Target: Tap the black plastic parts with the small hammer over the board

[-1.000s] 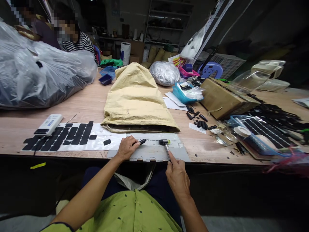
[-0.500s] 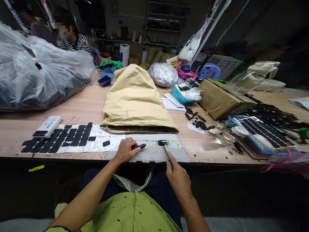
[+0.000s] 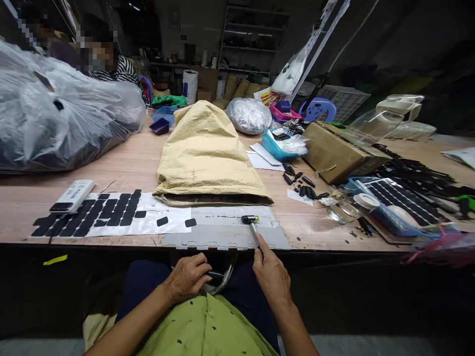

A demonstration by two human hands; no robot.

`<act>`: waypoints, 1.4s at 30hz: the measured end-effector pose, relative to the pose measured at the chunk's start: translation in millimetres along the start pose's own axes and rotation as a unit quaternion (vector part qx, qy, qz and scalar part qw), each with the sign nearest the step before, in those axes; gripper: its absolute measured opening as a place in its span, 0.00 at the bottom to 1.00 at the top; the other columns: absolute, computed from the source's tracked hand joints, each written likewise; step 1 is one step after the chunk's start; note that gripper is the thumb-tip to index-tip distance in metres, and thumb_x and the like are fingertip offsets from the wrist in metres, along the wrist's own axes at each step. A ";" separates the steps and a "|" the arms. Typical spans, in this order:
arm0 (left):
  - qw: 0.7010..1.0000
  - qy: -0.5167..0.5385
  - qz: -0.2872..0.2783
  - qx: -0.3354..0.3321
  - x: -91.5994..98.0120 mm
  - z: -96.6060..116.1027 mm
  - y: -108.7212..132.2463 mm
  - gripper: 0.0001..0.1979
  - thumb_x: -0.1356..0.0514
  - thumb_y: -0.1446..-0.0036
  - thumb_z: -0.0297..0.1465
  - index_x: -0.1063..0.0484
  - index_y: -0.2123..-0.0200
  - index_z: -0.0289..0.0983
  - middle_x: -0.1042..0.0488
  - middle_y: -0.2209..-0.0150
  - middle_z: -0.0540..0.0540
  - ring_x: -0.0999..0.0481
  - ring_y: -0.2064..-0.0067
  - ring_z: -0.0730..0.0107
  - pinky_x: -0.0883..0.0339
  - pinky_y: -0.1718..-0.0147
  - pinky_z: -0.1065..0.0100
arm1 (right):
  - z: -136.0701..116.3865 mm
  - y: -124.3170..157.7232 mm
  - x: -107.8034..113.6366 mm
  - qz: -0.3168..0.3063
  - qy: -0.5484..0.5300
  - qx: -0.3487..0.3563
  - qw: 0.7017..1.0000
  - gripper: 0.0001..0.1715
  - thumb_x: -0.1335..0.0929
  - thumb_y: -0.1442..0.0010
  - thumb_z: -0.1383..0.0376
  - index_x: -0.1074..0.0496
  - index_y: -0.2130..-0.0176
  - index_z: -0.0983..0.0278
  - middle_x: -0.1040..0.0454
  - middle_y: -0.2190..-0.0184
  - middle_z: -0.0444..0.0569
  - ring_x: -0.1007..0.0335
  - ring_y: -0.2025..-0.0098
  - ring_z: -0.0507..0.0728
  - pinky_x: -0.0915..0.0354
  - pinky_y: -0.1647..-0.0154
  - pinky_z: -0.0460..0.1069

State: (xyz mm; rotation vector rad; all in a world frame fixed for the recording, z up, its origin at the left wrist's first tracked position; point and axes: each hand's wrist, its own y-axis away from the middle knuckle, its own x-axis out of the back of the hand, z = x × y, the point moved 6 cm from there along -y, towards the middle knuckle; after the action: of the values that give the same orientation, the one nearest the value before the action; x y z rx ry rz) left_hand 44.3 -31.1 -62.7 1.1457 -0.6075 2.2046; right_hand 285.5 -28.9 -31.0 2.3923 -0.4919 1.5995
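Note:
My right hand [image 3: 272,272] is wrapped round the handle of a small hammer [image 3: 254,230]. The hammer's black-and-yellow head lies over the grey board [image 3: 222,236] at the table's front edge. Lower down, in front of my lap, my left hand [image 3: 188,278] is closed on a dark, elongated black piece [image 3: 215,275], whose exact kind I cannot tell. A cloth bag [image 3: 222,289] partly shows behind it. On the board's left side lies a white sheet [image 3: 150,202] with several black rounded-square patches [image 3: 121,210]. One loose patch [image 3: 190,223] sits at the sheet's right end.
Behind the board, a tan sack [image 3: 210,153] has its dark mouth facing me. Several black parts [image 3: 305,192] lie to the right, near a cardboard box [image 3: 337,151] and blue basket [image 3: 393,212]. A large plastic bag [image 3: 67,113] fills the left, with two people beyond.
My left hand has moved down off the board to my lap, holding the black piece. One black patch now shows at the sheet's right end. The hammer stays nearly in place.

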 end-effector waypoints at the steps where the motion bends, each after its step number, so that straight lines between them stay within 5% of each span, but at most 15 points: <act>1: 0.999 -0.009 -0.013 0.039 -8.2 -8.4 3.7 0.10 0.45 0.36 0.32 0.26 0.55 0.41 0.26 0.59 0.44 0.25 0.62 0.65 0.32 0.64 0.66 | 0.4 0.0 -0.4 0.005 0.000 0.003 1.000 0.30 0.40 0.37 0.61 0.33 0.37 0.52 0.20 0.58 0.53 0.24 0.67 0.59 0.35 0.72 0.49; 4: 0.988 -0.031 -0.050 0.142 -21.7 -25.7 11.8 0.11 0.44 0.40 0.28 0.26 0.55 0.42 0.25 0.58 0.44 0.23 0.62 0.64 0.31 0.63 0.66 | 1.1 0.0 -1.1 0.019 0.006 0.014 1.000 0.29 0.40 0.37 0.62 0.32 0.38 0.52 0.19 0.61 0.52 0.24 0.69 0.58 0.36 0.74 0.48; 6: 0.987 -0.013 -0.067 0.142 -19.0 -20.4 11.2 0.13 0.43 0.42 0.27 0.26 0.54 0.43 0.25 0.58 0.45 0.23 0.62 0.64 0.31 0.64 0.66 | 1.2 0.0 -1.6 0.022 0.008 0.021 0.999 0.29 0.40 0.37 0.62 0.32 0.38 0.52 0.19 0.62 0.52 0.24 0.68 0.58 0.36 0.74 0.48; 9: 0.995 0.051 -0.042 0.076 5.6 0.6 -4.5 0.12 0.42 0.41 0.29 0.25 0.55 0.43 0.24 0.60 0.47 0.23 0.61 0.65 0.31 0.64 0.68 | 3.4 -0.1 -4.1 0.002 0.013 0.006 1.000 0.30 0.41 0.36 0.60 0.34 0.37 0.51 0.19 0.59 0.52 0.23 0.65 0.60 0.35 0.72 0.49; 11: 0.994 0.083 0.025 0.069 33.4 2.7 -24.3 0.10 0.42 0.40 0.31 0.25 0.56 0.42 0.24 0.61 0.47 0.23 0.61 0.65 0.30 0.62 0.67 | 4.9 -0.3 -5.7 -0.015 0.014 -0.010 1.000 0.30 0.41 0.35 0.60 0.36 0.36 0.50 0.20 0.57 0.53 0.22 0.63 0.61 0.34 0.70 0.51; 15: 0.977 0.061 0.141 0.148 85.4 -34.9 -75.6 0.10 0.42 0.40 0.32 0.24 0.57 0.37 0.23 0.64 0.45 0.25 0.64 0.66 0.30 0.63 0.65 | 4.6 -0.1 -6.9 -0.032 0.004 -0.016 0.999 0.30 0.41 0.35 0.60 0.38 0.35 0.50 0.21 0.52 0.52 0.22 0.59 0.62 0.32 0.67 0.52; 20: 0.962 -0.060 0.112 0.240 118.4 -88.5 -134.8 0.10 0.42 0.41 0.32 0.22 0.61 0.37 0.22 0.61 0.42 0.24 0.60 0.60 0.31 0.64 0.64 | 4.8 1.4 -8.3 -0.035 -0.007 -0.016 0.999 0.30 0.42 0.34 0.60 0.39 0.34 0.50 0.23 0.49 0.50 0.23 0.57 0.62 0.32 0.65 0.52; 26: 0.957 -0.119 0.130 0.231 153.8 -107.2 -180.2 0.25 0.47 0.40 0.28 0.34 0.39 0.39 0.25 0.49 0.38 0.27 0.49 0.50 0.33 0.51 0.54 | 6.3 1.8 -8.9 -0.040 -0.021 -0.030 0.999 0.30 0.42 0.34 0.61 0.38 0.35 0.48 0.25 0.46 0.47 0.23 0.56 0.60 0.33 0.66 0.49; 29: 0.952 -0.129 0.147 0.234 171.2 -122.9 -196.4 0.29 0.45 0.41 0.28 0.39 0.36 0.39 0.29 0.45 0.37 0.32 0.43 0.49 0.38 0.44 0.53 | 7.1 2.2 -9.5 -0.050 -0.030 -0.042 0.997 0.30 0.43 0.34 0.61 0.39 0.34 0.48 0.26 0.44 0.45 0.24 0.53 0.59 0.33 0.64 0.48; 34: 0.948 -0.068 0.141 0.276 184.2 -154.4 -202.8 0.21 0.43 0.42 0.31 0.29 0.45 0.37 0.27 0.49 0.39 0.29 0.46 0.54 0.35 0.45 0.59 | 8.2 2.4 -12.2 -0.066 -0.034 -0.056 0.996 0.30 0.44 0.33 0.60 0.41 0.34 0.48 0.28 0.41 0.44 0.26 0.49 0.59 0.33 0.59 0.49; 42: 0.956 -0.046 0.128 0.260 177.6 -155.4 -165.1 0.17 0.47 0.38 0.36 0.24 0.52 0.37 0.24 0.48 0.42 0.27 0.46 0.58 0.37 0.44 0.63 | 8.5 2.2 -11.6 -0.074 -0.027 -0.064 0.995 0.31 0.44 0.33 0.60 0.41 0.34 0.49 0.28 0.42 0.45 0.25 0.52 0.60 0.33 0.61 0.50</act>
State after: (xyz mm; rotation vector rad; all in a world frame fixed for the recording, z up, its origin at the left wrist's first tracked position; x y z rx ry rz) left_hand -17.6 236.0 25.4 1.5055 -0.2146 2.6400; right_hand 287.9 -32.3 -45.0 2.3225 -0.4016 1.4023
